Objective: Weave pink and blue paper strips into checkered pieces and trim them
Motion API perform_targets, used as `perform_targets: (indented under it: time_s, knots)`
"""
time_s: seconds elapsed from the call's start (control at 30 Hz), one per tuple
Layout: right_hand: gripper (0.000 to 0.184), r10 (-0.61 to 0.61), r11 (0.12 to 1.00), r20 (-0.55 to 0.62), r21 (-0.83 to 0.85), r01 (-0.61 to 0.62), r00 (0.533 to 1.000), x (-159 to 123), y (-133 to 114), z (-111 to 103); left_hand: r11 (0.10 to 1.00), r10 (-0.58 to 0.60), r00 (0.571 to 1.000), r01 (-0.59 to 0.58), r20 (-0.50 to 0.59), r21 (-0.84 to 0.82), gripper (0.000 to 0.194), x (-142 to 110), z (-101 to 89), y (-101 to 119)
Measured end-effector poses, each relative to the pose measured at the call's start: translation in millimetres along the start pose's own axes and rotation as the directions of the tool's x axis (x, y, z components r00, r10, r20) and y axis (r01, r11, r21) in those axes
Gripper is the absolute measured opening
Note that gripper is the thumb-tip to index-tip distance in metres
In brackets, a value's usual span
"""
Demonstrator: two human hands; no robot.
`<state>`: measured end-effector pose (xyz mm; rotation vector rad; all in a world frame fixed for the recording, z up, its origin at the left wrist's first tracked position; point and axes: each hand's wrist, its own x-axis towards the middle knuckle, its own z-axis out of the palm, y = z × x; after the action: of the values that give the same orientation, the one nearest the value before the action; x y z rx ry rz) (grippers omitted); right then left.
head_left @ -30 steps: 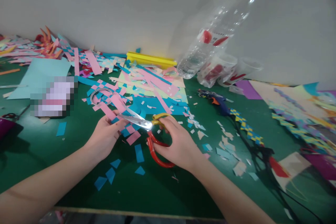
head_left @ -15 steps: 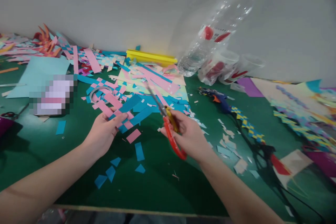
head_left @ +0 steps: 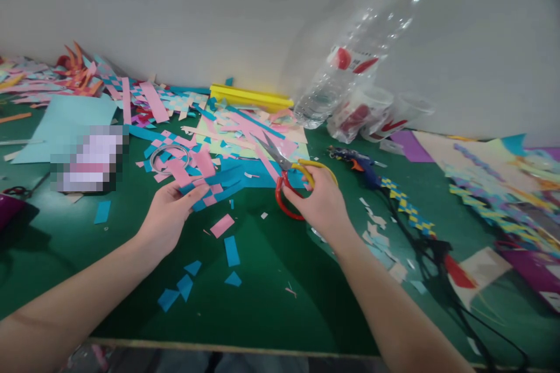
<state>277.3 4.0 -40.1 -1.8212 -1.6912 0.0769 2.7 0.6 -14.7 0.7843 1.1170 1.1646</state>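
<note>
My left hand (head_left: 168, 215) pinches a woven piece of pink and blue paper strips (head_left: 205, 178), lifted a little above the green table (head_left: 262, 297). My right hand (head_left: 321, 204) grips a pair of scissors (head_left: 286, 178) with a red and a yellow handle loop. Its blades are nearly closed and point up-left over the paper pile, to the right of the woven piece.
Cut blue and pink scraps (head_left: 230, 247) litter the table near me. A heap of coloured strips (head_left: 236, 134), a tape ring (head_left: 168, 157), a yellow box (head_left: 251, 97), clear plastic bottles (head_left: 350, 70) and a glue gun (head_left: 363, 166) with its cord lie beyond. Woven mats (head_left: 494, 198) are at right.
The scissors left the woven piece and swung right and away, blades now pointing up-left. My left hand turned the woven piece and lifted it slightly.
</note>
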Motion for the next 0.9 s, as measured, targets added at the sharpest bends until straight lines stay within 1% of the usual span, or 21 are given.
perform_targets:
  time_s: [0.1,0.17,0.27,0.37,0.43,0.47,0.6,0.67,0.73,0.77,0.8,0.83,0.87,0.9]
  knots:
    - [0.051,-0.038,0.998,-0.006,-0.056,0.038,0.999,0.9,2.4,3.9,0.999,0.034,0.999,-0.034,0.005,0.013,0.034,-0.3,0.5,1.6]
    - [0.052,-0.046,0.992,0.011,-0.115,0.047,0.999,1.7,5.2,7.2,0.998,0.053,0.998,-0.054,0.016,0.034,0.032,0.2,0.0,1.2]
    - [0.051,-0.051,0.980,0.032,-0.188,0.056,0.998,3.0,10.5,11.5,0.986,0.093,0.995,-0.097,0.038,0.133,0.027,1.2,-1.7,-0.4]
    - [0.050,-0.116,0.962,0.017,-0.246,0.116,0.993,2.2,12.7,13.0,0.961,0.142,0.989,-0.150,0.051,0.232,0.026,0.6,-2.4,-0.6]
    - [0.049,-0.170,0.942,0.016,-0.291,0.167,0.985,0.0,11.2,12.0,0.951,0.150,0.986,-0.162,0.066,0.264,0.027,-0.7,-1.6,0.4]
    - [0.049,-0.176,0.931,0.027,-0.319,0.175,0.984,-1.2,9.9,11.2,0.948,0.146,0.986,-0.163,0.081,0.275,0.028,-1.6,-1.0,1.0]
    - [0.049,-0.085,0.884,0.099,-0.451,0.121,0.991,-3.7,4.9,5.9,0.940,0.121,0.982,-0.159,0.144,0.301,0.028,-4.0,0.9,1.5]
    - [0.051,-0.080,0.879,0.077,-0.464,0.107,0.994,-3.0,2.7,1.9,0.936,0.107,0.981,-0.155,0.164,0.315,0.025,-4.4,0.6,0.6]
    - [0.051,-0.130,0.919,0.003,-0.376,0.122,0.992,-3.1,-2.2,-3.2,0.924,0.101,0.977,-0.161,0.185,0.347,0.023,-4.5,-0.4,-0.8]
    - [0.049,-0.159,0.947,-0.033,-0.289,0.143,0.987,-4.2,-6.6,-6.0,0.913,0.102,0.975,-0.171,0.198,0.370,0.022,-4.5,-0.9,-1.5]
    - [0.044,-0.194,0.971,-0.063,-0.157,0.182,0.979,-6.4,-12.6,-8.6,0.900,0.107,0.971,-0.185,0.212,0.394,0.022,-4.5,-1.3,-2.3]
    - [0.041,-0.224,0.975,-0.053,-0.004,0.224,0.973,-9.8,-19.8,-10.7,0.888,0.112,0.967,-0.201,0.228,0.415,0.021,-4.6,-1.4,-2.9]
    - [0.041,-0.252,0.956,-0.001,0.155,0.249,0.968,-14.3,-28.1,-12.0,0.876,0.116,0.962,-0.216,0.247,0.430,0.019,-4.8,-1.3,-3.4]
    - [0.043,-0.297,0.916,0.070,0.302,0.264,0.952,-19.6,-36.7,-12.3,0.868,0.116,0.956,-0.229,0.268,0.441,0.018,-5.1,-0.9,-3.6]
